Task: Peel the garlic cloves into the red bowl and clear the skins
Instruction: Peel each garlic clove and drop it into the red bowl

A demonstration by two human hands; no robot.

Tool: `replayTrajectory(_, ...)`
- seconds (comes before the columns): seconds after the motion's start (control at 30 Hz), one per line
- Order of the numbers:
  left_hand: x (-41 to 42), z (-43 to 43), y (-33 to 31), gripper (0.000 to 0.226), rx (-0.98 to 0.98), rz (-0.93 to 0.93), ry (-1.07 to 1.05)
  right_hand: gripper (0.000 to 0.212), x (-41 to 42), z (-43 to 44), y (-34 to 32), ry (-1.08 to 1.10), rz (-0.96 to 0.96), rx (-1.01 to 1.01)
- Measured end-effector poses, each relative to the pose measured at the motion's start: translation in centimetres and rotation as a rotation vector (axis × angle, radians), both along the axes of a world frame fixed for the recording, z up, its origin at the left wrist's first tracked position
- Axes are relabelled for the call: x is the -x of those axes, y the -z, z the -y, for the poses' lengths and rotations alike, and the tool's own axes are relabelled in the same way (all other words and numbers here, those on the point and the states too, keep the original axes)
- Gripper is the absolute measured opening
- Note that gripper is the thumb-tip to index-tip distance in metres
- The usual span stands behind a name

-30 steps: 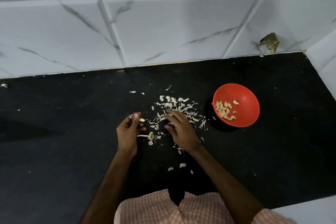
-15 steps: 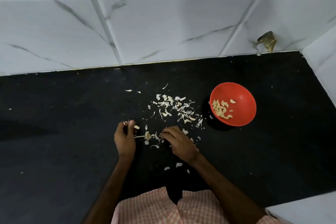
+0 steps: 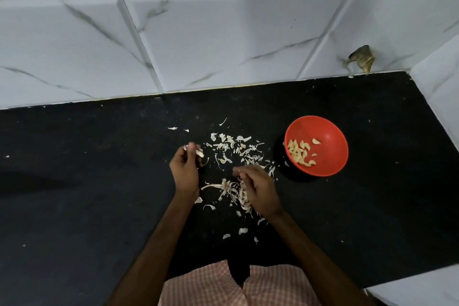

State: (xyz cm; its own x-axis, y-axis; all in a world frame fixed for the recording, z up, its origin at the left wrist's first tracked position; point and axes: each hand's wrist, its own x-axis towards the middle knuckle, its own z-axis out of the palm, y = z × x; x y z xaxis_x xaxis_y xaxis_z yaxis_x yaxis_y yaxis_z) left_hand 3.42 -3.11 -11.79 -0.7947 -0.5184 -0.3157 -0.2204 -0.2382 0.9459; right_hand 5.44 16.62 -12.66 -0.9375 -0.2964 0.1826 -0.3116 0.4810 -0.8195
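Note:
A red bowl (image 3: 325,131) with several peeled garlic cloves (image 3: 299,153) stands on the black counter at the right. Pale garlic skins (image 3: 234,148) lie scattered in the middle of the counter. My left hand (image 3: 185,172) holds a few skins (image 3: 198,153) pinched in its curled fingers, just left of the scatter. My right hand (image 3: 258,189) lies over a small heap of skins (image 3: 229,187) with its fingers curled against them, near the bowl's left side.
The black counter (image 3: 74,194) meets a white marble-tiled wall (image 3: 198,45) at the back and a white side wall (image 3: 437,87) at the right. A brown scrap (image 3: 362,58) sticks to the wall corner. A checked garment (image 3: 211,285) shows at the bottom.
My right hand has dragged skins from the far scatter toward me into a small heap. My left hand has kept its pinch of skins and stayed about in place.

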Motion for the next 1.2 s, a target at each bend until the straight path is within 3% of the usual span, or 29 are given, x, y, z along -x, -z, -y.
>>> replayTrajectory(0.1,0.2,0.8,-0.5,0.026,0.013,-0.004,-0.014,0.031,4.7,1.1,-0.9,-0.008,0.031,-0.041)
replayTrajectory(0.2,-0.3,0.9,-1.2,0.025,0.009,0.016,-0.009,0.051,8.4,1.9,-0.9,-0.205,0.126,-0.283)
replayTrajectory(0.3,-1.0,0.8,-1.5,0.025,0.015,0.035,0.022,0.056,8.5,1.9,-0.1,-0.414,0.045,-0.518)
replayTrajectory(0.43,-1.9,0.6,-1.9,0.025,0.05,0.062,0.059,0.053,6.1,0.3,0.0,-0.294,-0.094,-0.443)
replayTrajectory(0.6,-3.5,0.2,-2.5,0.032,0.007,0.069,0.111,0.024,2.5,-2.1,-0.6,-0.082,0.005,-0.246)
replayTrajectory(0.77,-5.3,-0.4,-3.4,0.047,-0.225,0.022,0.234,0.034,-0.9,-3.3,0.1,-0.242,0.055,-0.349)
replayTrajectory(0.87,-5.8,-1.0,-4.2,0.051,-0.223,0.09,0.315,0.04,-2.5,-3.0,0.7,-0.228,0.036,-0.395)
replayTrajectory(0.93,-6.0,-1.5,-4.3,0.048,-0.066,0.138,0.385,0.033,-2.9,-2.8,0.9,-0.168,-0.006,-0.384)
replayTrajectory(1.1,-6.5,-3.9,-2.8,0.025,0.771,0.193,0.761,0.021,-2.6,-2.6,0.5,0.046,0.084,-0.132)
replayTrajectory(1.2,-6.7,-5.8,-2.3,0.026,0.961,0.238,0.855,0.025,-2.7,-3.3,0.2,0.136,0.151,0.021)
